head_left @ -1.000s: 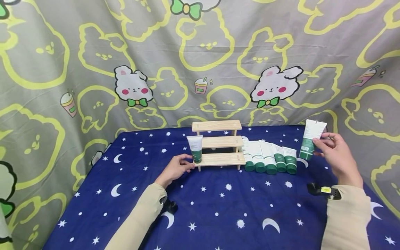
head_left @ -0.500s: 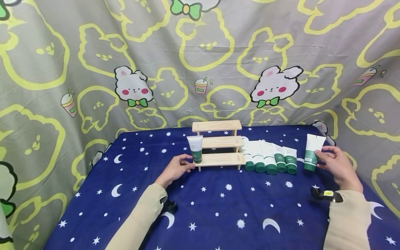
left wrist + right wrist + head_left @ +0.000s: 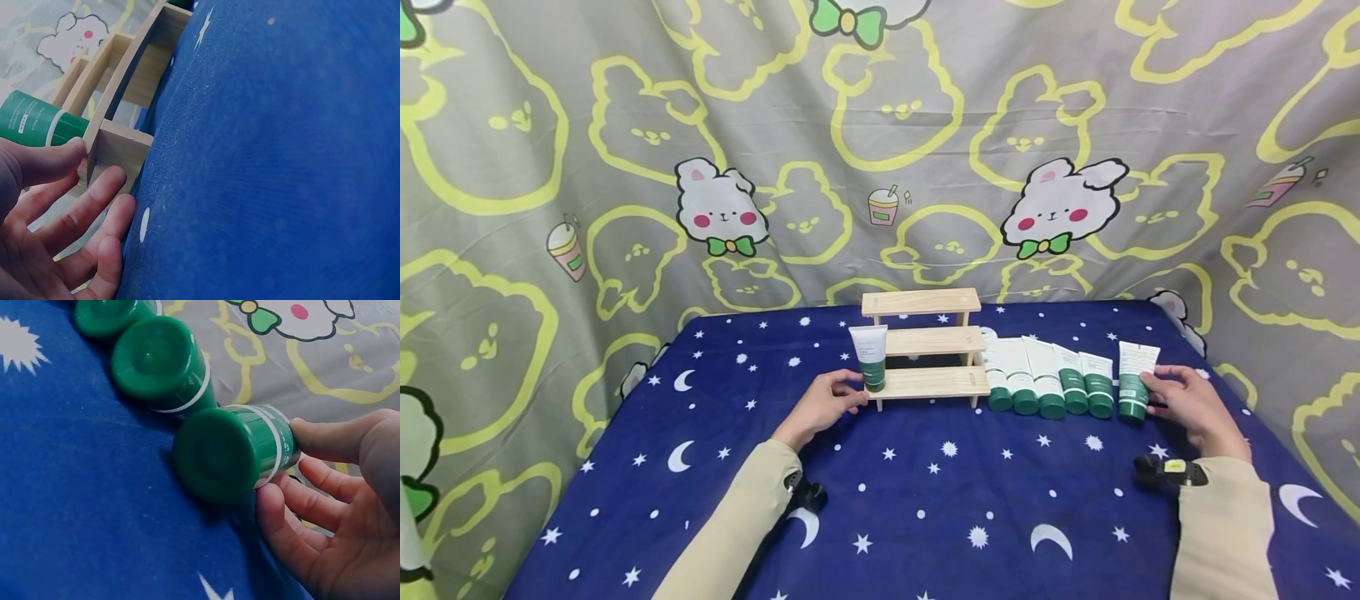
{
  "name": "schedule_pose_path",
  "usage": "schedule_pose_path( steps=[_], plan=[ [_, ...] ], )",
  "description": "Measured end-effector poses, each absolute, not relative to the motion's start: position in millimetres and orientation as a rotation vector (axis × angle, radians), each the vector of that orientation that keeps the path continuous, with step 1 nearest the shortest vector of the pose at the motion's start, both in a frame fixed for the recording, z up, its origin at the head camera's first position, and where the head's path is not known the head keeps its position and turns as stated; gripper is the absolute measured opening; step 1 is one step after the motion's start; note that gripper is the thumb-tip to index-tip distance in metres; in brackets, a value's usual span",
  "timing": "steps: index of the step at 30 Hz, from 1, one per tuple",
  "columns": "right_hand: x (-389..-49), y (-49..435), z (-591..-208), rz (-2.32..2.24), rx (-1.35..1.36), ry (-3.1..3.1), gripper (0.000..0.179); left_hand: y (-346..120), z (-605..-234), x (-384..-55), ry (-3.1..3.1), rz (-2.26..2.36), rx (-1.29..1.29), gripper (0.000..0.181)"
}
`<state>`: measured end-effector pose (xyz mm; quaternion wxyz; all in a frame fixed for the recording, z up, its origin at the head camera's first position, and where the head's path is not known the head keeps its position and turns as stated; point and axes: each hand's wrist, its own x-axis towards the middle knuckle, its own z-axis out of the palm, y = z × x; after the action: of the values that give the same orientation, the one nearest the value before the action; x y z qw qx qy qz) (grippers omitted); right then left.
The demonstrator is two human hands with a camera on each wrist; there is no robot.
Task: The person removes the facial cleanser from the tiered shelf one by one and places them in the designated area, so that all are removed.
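Note:
My right hand [image 3: 1195,408] holds a white-and-green squeeze tube [image 3: 1135,383] by its side, thumb in front, with the green cap low over the cloth. In the right wrist view that cap [image 3: 215,456] faces the camera, close beside another tube's cap [image 3: 153,359]. At the left end of a three-step wooden display stand [image 3: 936,382], my left hand [image 3: 823,408] pinches the lowest board. Its thumb lies at the board's corner, as the left wrist view shows, and the other fingers curl loosely below. Just by that thumb, another squeeze tube [image 3: 872,354] stands cap-down on the lowest step.
Several similar tubes [image 3: 1047,375] lie in a row right of the stand, caps toward me. A dark blue cloth [image 3: 925,475] with moons and stars covers the table. Behind it hangs a grey curtain [image 3: 805,125] with cartoon prints.
My right hand has lowered the squeeze tube and brought it left, up to the right end of the row. My left hand and the stand have stayed put.

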<state>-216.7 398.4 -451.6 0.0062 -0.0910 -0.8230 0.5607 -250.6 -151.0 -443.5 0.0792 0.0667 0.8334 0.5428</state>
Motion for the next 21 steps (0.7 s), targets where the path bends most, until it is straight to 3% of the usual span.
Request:
schedule_pose_path(
  steps=[11, 21],
  plan=[
    [-217.9, 392.1, -455.1, 1.798, -0.38, -2.58, 0.043, -150.5, -443.5, -251.3, 2.495, 1.626, 0.201, 0.033],
    [-217.5, 391.3, -456.0, 1.726, -0.412, -2.625, 0.06, -151.8, -444.7, -250.9, 2.492, 1.62, 0.199, 0.033]
  ],
)
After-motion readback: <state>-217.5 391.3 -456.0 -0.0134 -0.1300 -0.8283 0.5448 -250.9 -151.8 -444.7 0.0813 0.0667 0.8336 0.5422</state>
